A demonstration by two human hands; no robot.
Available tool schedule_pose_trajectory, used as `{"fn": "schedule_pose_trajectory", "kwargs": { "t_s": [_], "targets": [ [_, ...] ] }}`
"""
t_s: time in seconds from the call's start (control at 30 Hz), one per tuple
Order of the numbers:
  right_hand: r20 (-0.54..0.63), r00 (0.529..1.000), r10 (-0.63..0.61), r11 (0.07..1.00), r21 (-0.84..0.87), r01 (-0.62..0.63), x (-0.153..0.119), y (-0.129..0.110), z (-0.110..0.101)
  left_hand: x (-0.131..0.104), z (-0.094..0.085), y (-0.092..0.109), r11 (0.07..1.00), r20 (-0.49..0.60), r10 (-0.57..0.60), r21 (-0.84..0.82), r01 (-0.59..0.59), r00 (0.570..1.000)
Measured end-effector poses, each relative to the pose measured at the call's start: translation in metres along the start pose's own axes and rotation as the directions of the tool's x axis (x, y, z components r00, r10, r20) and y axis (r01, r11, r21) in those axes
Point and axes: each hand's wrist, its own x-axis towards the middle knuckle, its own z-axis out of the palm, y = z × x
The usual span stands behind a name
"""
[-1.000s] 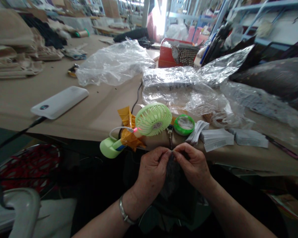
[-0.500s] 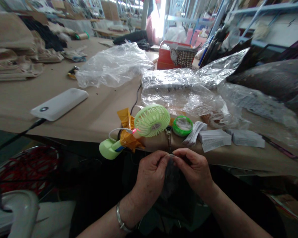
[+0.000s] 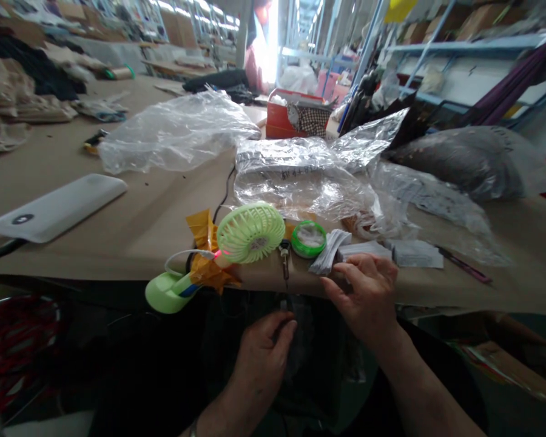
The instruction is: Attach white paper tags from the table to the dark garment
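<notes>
Below the table edge, my left hand pinches the top of a thin clear plastic piece, which hangs dark against my lap. My right hand is over the table edge with thumb and fingers apart, beside a fanned stack of white paper slips. Its fingertips partly cover a second stack of slips. A third stack lies to the right. Left of the slips are an open green round tin and a small metal tool pointing toward me.
A green fan is fixed to the edge with orange tape. Clear plastic bags and a red box lie farther back. A white power bank is at left, a pink-handled tool at right.
My right hand has left my left hand and moved right to the paper slips, its fingers now parted. My left hand is lower, still pinching the plastic. The view has shifted right.
</notes>
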Motion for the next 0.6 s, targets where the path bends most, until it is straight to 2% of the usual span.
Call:
{"fn": "schedule_pose_trajectory", "kwargs": {
  "t_s": [0.23, 0.47, 0.6],
  "targets": [
    [0.045, 0.999, -0.002, 1.000, 0.004, 0.002, -0.001, -0.006, 0.004, 0.001, 0.003, 0.001, 1.000, -0.018, -0.028, -0.011, 0.027, 0.999],
    [0.014, 1.000, 0.010, 0.999, 0.053, -0.011, -0.006, -0.004, 0.001, 0.004, 0.009, 0.009, 0.998, 0.091, -0.012, -0.062, 0.017, 0.996],
    [-0.015, 1.000, -0.007, 0.994, 0.112, 0.009, -0.011, -0.006, -0.008, 0.008, 0.015, 0.025, 0.979, 0.170, -0.054, -0.184, 0.086, 0.984]
  ]
}}
